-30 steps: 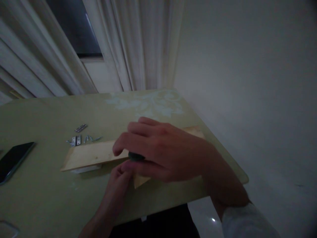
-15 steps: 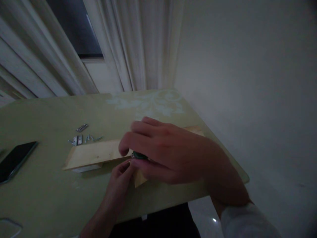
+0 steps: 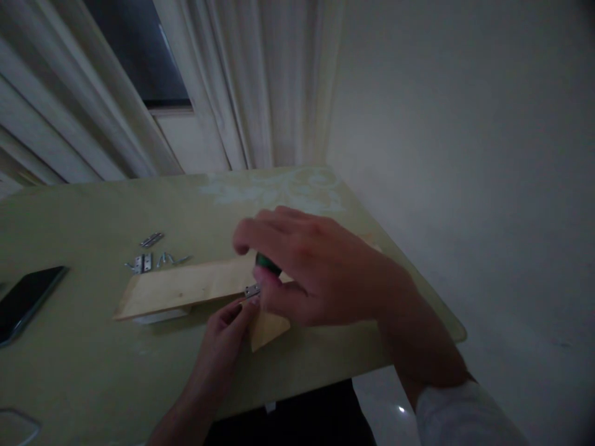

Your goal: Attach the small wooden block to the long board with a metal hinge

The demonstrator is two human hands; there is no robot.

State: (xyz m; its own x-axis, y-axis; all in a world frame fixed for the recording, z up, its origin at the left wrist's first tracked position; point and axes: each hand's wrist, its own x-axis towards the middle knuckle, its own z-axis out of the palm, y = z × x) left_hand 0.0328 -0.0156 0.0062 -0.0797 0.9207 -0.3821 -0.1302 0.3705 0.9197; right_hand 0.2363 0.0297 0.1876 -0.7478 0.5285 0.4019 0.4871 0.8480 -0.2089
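Observation:
A long pale wooden board lies raised across the table, and a smaller wooden piece sits against its near edge. Where the two meet is a metal hinge. My left hand is closed at the left edge of the small piece, thumb and fingers pinching it beside the hinge. Over the hinge, my right hand is closed around the dark green handle of a screwdriver; its shaft and tip are hidden by my fingers.
Loose hinges and several screws lie behind the board's left end, with another hinge farther back. A phone lies at the left. The table meets curtains behind and a wall on the right.
My right hand has lifted up and away from me with the screwdriver, uncovering the hinge and more of the small wooden piece. My left hand has hardly moved.

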